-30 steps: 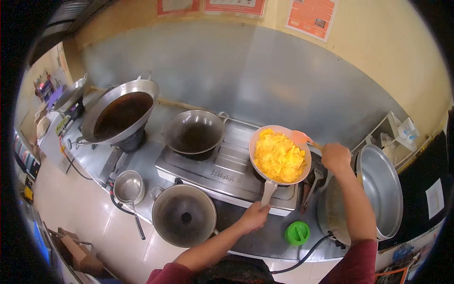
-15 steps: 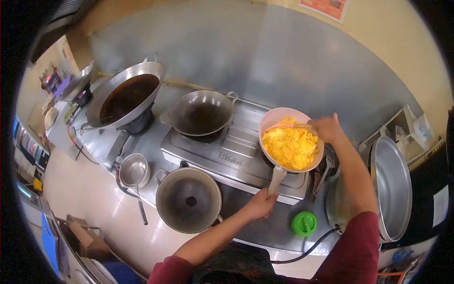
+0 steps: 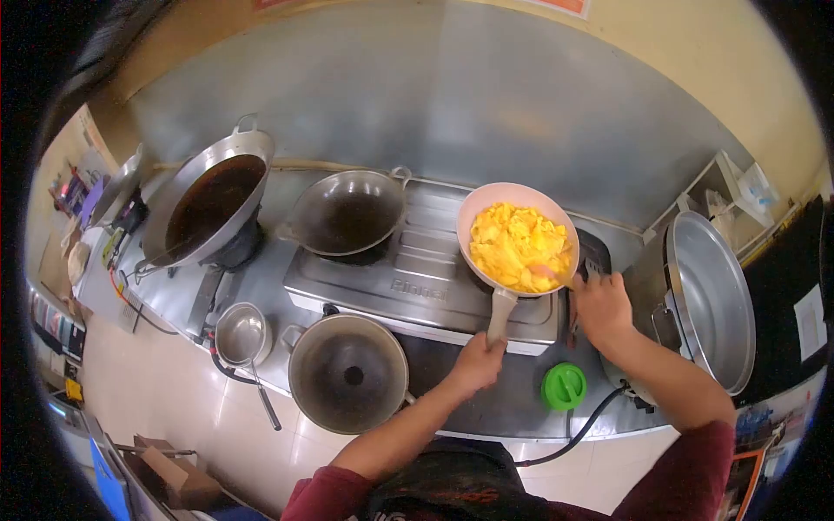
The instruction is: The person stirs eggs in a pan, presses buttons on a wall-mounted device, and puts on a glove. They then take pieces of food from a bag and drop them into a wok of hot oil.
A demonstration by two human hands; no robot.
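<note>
Head view: The left hand (image 3: 479, 362) has its fingers clamped around the pan handle (image 3: 501, 314) at its near end. The frying pan (image 3: 483, 201), with a pink interior, is located forward of these fingers, over the right-hand end of the Rinnai gas stove (image 3: 417, 289); contact between pan and burner cannot be determined. Scrambled eggs (image 3: 508, 239) lie in the pan, forward of the left fingers and forward-left of the right fingers.

The right hand (image 3: 602, 306) has its fingers closed together on the spatula (image 3: 545, 272). The spatula head extends left from these fingers into the near right part of the eggs, and is partly covered by them. A slotted turner (image 3: 592, 266) is visible just beyond the right fingers. The large metal basin (image 3: 714, 304) stands to their right, tilted.

The green lid (image 3: 564, 387) lies on the counter, to the right of the left fingers and nearer the body than the right fingers. The two-handled wok (image 3: 349, 211) is forward-left of the left fingers, on the left-hand end of the stove. The metal pot (image 3: 347, 373) is to their left. Farther left are the long-handled saucepan (image 3: 242, 333) and, beyond it, the large wok (image 3: 247, 227) containing dark liquid (image 3: 213, 204)
</note>
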